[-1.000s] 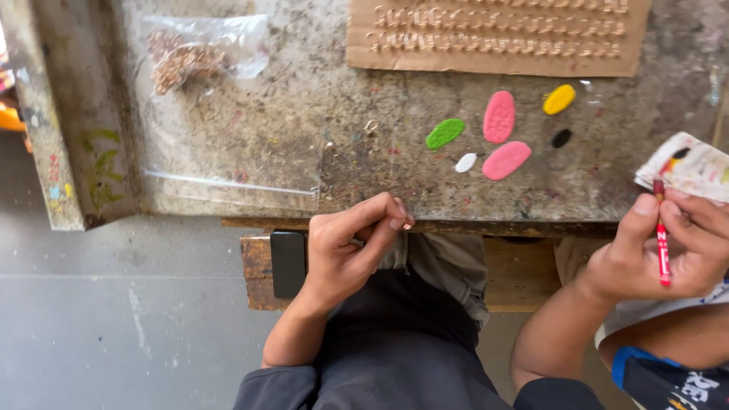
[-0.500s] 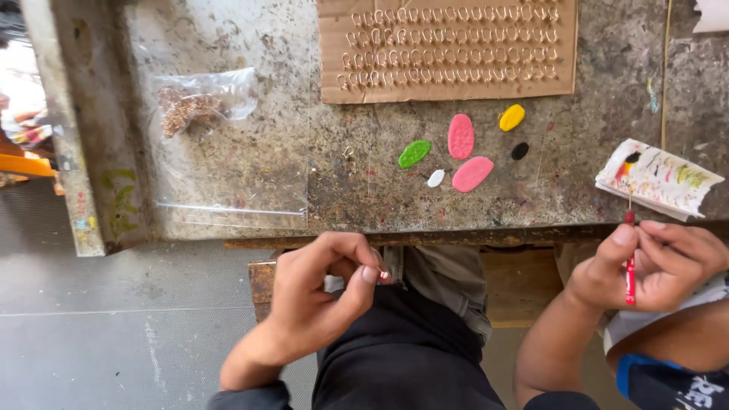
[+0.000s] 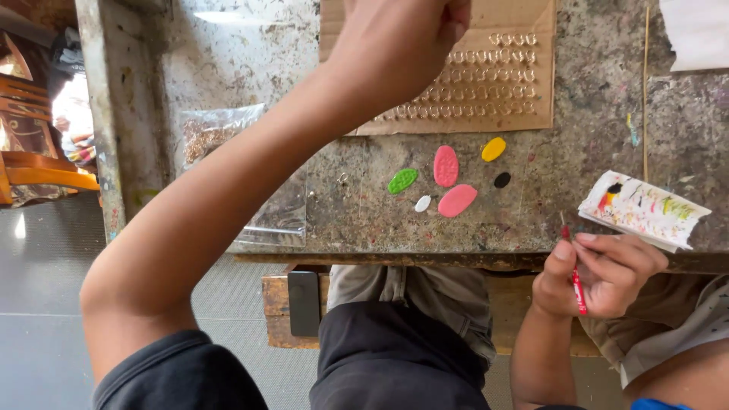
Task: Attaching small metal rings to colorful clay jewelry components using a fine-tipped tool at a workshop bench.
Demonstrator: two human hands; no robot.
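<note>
My left hand [image 3: 402, 38] is raised close to the camera at the top of the view, fingers curled shut, with nothing visible in it. Its forearm crosses the left part of the stained worktable [image 3: 364, 220]. My right hand [image 3: 600, 273] sits just below the table's front edge and grips a thin red tool [image 3: 579, 292] upright. Just above it a paint-smeared folded paper [image 3: 644, 209] lies on the table edge. On the table between my hands lie small flat ovals: green [image 3: 402, 181], two pink [image 3: 446, 165], yellow [image 3: 493, 149], black [image 3: 502, 180] and white [image 3: 422, 203].
A cardboard sheet [image 3: 516, 83] with rows of small rings lies at the back. A clear plastic bag [image 3: 220, 133] of brownish bits is at the left. A thin stick [image 3: 646, 91] and white paper [image 3: 699, 30] are at the right. Below are a wooden bench [image 3: 277, 319], a black slab [image 3: 304, 302] and, far left, an orange chair [image 3: 45, 175].
My left hand has left the table's front edge and risen up close to the camera. My right hand has stayed low at the right with the red tool.
</note>
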